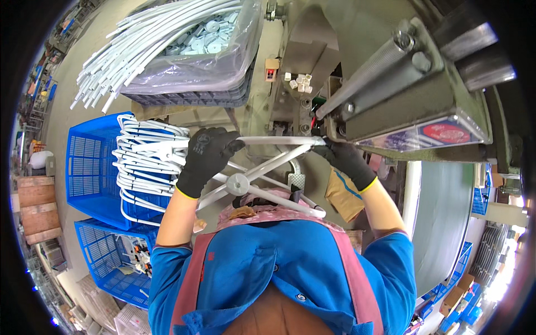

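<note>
A white tubular metal frame (279,157) lies across in front of me, its tubes crossing at a round hub (238,184). My left hand (210,157), in a black glove with a yellow cuff, is closed around the left end of the frame's upper straight tube (273,140). At that tube's other end my right hand (346,160), gloved alike, grips it close beside the machine (385,89). Part of the right hand's fingers is hidden behind the tube end. One lower leg of the frame reaches over my pink apron (262,207).
Left stands a blue crate (92,162) with bent white tubes (148,162); below it, another blue crate (92,245). A lined bin (234,67) holds long white tubes (139,39) and small pale parts. Small white pieces (301,84) lie by the machine; a metal pedal (296,177) sits below.
</note>
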A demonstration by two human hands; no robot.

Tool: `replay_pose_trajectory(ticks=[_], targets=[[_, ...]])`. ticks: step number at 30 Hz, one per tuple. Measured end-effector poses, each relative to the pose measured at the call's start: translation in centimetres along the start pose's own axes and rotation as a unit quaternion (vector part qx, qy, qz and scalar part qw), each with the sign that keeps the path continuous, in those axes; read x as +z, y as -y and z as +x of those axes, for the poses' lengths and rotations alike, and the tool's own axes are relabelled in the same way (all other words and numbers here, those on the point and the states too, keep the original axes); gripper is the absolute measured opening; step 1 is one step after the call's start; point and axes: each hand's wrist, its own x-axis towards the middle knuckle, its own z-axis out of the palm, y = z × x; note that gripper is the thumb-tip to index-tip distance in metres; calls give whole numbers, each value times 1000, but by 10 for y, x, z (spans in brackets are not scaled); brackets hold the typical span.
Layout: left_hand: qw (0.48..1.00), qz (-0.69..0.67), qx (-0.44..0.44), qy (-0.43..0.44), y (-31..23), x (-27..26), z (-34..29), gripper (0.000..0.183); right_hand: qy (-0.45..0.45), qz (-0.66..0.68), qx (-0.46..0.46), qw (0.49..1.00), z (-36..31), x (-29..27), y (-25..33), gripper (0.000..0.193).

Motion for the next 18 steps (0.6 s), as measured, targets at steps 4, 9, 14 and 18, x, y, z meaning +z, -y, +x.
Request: replay_pose_trajectory(ticks=[4, 9, 14, 18], targets=[[1000, 13, 5, 24, 5, 4, 3, 22, -82, -52, -68, 993, 4, 6, -5, 25], [999, -4, 19, -28, 17, 9, -2, 22, 66, 206, 187, 958, -27, -47, 5, 41], [995, 13, 2, -98, 36, -4, -25, 23, 334, 106, 158, 923, -82, -37, 76, 63], [998, 0, -6, -70, 40, -9, -44, 25, 84, 73, 311, 944, -71, 23, 64, 35]])
